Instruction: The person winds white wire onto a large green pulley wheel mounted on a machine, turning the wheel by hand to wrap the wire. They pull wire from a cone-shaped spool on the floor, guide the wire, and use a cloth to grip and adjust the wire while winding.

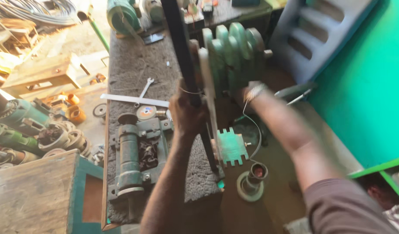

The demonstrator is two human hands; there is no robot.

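Head view: left hand (188,113) grasps a long, dark, upright bar (182,56).

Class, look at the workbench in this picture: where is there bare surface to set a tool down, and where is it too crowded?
Free: the dark bench top between the spanner and the green motor at the far end. Crowded: the near end, filled by the bench vise, and the middle, where the left hand grips a black bar beside the green finned casting.
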